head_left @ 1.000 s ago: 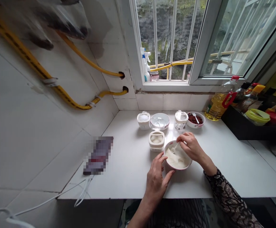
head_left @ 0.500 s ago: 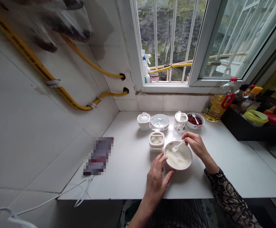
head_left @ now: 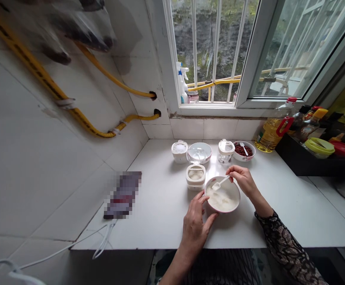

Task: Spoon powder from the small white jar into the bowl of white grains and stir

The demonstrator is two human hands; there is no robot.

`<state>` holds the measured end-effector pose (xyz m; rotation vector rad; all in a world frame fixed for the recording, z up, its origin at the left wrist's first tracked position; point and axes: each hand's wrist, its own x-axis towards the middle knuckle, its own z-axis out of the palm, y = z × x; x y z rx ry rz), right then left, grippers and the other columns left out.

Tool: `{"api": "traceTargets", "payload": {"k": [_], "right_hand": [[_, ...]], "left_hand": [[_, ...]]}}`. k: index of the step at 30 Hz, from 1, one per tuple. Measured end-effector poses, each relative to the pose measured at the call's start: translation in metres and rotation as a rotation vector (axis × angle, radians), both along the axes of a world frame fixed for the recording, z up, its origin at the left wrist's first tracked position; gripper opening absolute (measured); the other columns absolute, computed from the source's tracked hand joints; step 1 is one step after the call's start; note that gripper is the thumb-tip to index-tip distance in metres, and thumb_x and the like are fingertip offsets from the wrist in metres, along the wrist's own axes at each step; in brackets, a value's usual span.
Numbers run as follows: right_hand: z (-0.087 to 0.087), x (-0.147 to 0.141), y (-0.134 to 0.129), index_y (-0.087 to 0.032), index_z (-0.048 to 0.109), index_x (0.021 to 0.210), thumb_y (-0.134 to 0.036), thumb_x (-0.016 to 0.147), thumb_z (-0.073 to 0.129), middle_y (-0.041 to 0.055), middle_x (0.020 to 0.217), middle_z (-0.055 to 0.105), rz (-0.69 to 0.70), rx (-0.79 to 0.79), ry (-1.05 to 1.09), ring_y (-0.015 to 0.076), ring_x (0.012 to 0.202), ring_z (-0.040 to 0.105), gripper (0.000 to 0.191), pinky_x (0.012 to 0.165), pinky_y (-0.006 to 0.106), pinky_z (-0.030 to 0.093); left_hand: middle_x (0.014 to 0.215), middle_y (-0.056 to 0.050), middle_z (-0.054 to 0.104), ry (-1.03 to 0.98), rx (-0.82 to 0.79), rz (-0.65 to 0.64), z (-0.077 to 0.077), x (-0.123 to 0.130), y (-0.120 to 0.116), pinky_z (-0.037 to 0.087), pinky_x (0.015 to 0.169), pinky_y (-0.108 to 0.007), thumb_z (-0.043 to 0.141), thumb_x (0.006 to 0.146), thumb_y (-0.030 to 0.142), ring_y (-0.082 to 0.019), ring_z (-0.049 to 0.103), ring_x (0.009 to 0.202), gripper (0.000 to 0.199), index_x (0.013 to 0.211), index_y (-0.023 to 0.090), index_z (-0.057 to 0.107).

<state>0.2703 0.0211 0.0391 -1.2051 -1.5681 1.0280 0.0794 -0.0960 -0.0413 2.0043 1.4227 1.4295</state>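
Right hand: thumb and fingers pinched together on the handle of a white plastic spoon, its head down at the white, pasty contents of a white bowl with a pink rim. Bowl sits flat on the table, between both hands. Left hand: spread open, fingers and thumb against the near left side of the bowl, not clamped.

Just beyond the left hand, beside the bowl: square white lidded container. Farther out, in a row along the wall behind the right hand: round white lidded jar, covered white dish, glass jar with white lid, small bowl of red beans holding a small white spoon.

Well right of the right hand: cooking oil bottle with red handle; black tray carrying bottles and a yellow-lidded tub. Right forearm wears a dark lace sleeve.

Left of the left hand: flat object, pixelated, details unreadable, with white cable running over the table edge. Table is white and meets white wall tiles; yellow hoses run along these into wall holes. Ahead of both hands: barred window, spray bottle behind the glass.
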Motion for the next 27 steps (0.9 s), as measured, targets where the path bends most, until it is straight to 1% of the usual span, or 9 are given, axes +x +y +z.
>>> {"api": "traceTargets", "payload": {"k": [5, 8, 12, 15, 18, 20, 23, 25, 27], "right_hand": [[-0.001, 0.001, 0.005, -0.019, 0.065, 0.068, -0.030, 0.068, 0.057, -0.0027, 0.050, 0.055, 0.021, -0.059, 0.111, 0.0157, 0.052, 0.052, 0.014, 0.062, 0.032, 0.044], [0.002, -0.005, 0.004, -0.019, 0.066, 0.076, -0.033, 0.073, 0.061, -0.0016, 0.055, 0.060, 0.012, -0.011, 0.151, 0.0167, 0.057, 0.058, 0.015, 0.067, 0.033, 0.049], [0.007, -0.025, -0.003, -0.020, 0.067, 0.091, -0.035, 0.087, 0.061, 0.0027, 0.071, 0.071, 0.022, 0.222, 0.088, 0.0193, 0.070, 0.066, 0.017, 0.075, 0.035, 0.053], [0.007, -0.038, -0.007, -0.022, 0.067, 0.096, -0.028, 0.094, 0.057, 0.0059, 0.083, 0.074, 0.057, 0.477, -0.091, 0.0214, 0.080, 0.069, 0.013, 0.079, 0.037, 0.054], [0.004, -0.043, -0.007, -0.023, 0.067, 0.091, -0.020, 0.096, 0.053, 0.0066, 0.081, 0.074, 0.144, 0.729, -0.324, 0.0235, 0.087, 0.068, 0.016, 0.087, 0.042, 0.051], [0.003, -0.043, -0.007, -0.023, 0.067, 0.090, -0.017, 0.097, 0.052, 0.0056, 0.079, 0.075, 0.162, 0.815, -0.386, 0.0234, 0.087, 0.068, 0.018, 0.090, 0.043, 0.048], [0.005, -0.038, -0.009, -0.023, 0.067, 0.093, -0.017, 0.097, 0.052, 0.0051, 0.080, 0.075, 0.087, 0.787, -0.305, 0.0232, 0.088, 0.067, 0.017, 0.090, 0.042, 0.048], [0.009, -0.032, -0.012, -0.024, 0.067, 0.092, -0.020, 0.096, 0.054, 0.0046, 0.079, 0.074, 0.023, 0.688, -0.224, 0.0231, 0.085, 0.066, 0.014, 0.087, 0.040, 0.049], [0.011, -0.022, -0.013, -0.023, 0.067, 0.091, -0.025, 0.096, 0.055, 0.0032, 0.076, 0.071, -0.014, 0.560, -0.150, 0.0216, 0.078, 0.065, 0.012, 0.080, 0.037, 0.050]], "left_hand": [[0.138, -0.013, 0.057, -0.007, -0.010, 0.012, -0.002, 0.001, 0.000, 0.063, 0.073, -0.034, 0.064, 0.089, 0.015, -0.028, 0.063, 0.119, 0.044, 0.129, 0.025, 0.050], [0.137, -0.013, 0.057, -0.006, -0.007, 0.014, -0.003, 0.001, 0.000, 0.063, 0.072, -0.034, 0.064, 0.089, 0.015, -0.028, 0.064, 0.118, 0.044, 0.129, 0.025, 0.050], [0.137, -0.014, 0.057, -0.009, -0.017, 0.003, -0.003, 0.001, 0.001, 0.063, 0.073, -0.035, 0.064, 0.089, 0.016, -0.028, 0.064, 0.118, 0.043, 0.129, 0.025, 0.050], [0.138, -0.014, 0.057, -0.011, -0.017, 0.000, -0.003, 0.000, 0.001, 0.063, 0.073, -0.036, 0.064, 0.090, 0.017, -0.029, 0.063, 0.118, 0.043, 0.130, 0.025, 0.050], [0.137, -0.013, 0.058, -0.004, 0.000, 0.004, -0.002, 0.000, 0.001, 0.063, 0.074, -0.036, 0.064, 0.091, 0.017, -0.028, 0.064, 0.118, 0.043, 0.130, 0.025, 0.049], [0.136, -0.013, 0.058, -0.004, 0.005, 0.005, -0.002, 0.000, 0.001, 0.063, 0.074, -0.035, 0.064, 0.091, 0.018, -0.028, 0.064, 0.117, 0.043, 0.130, 0.025, 0.049], [0.137, -0.013, 0.058, -0.007, -0.004, -0.001, -0.001, 0.000, 0.001, 0.063, 0.074, -0.034, 0.064, 0.091, 0.016, -0.027, 0.064, 0.118, 0.043, 0.131, 0.025, 0.049], [0.137, -0.013, 0.058, -0.003, -0.015, 0.000, -0.001, 0.000, 0.000, 0.063, 0.075, -0.035, 0.064, 0.090, 0.016, -0.028, 0.064, 0.118, 0.044, 0.130, 0.025, 0.050], [0.138, -0.013, 0.058, 0.002, -0.027, 0.005, -0.001, 0.000, 0.000, 0.063, 0.075, -0.035, 0.064, 0.089, 0.015, -0.028, 0.064, 0.119, 0.045, 0.130, 0.025, 0.050]]}}
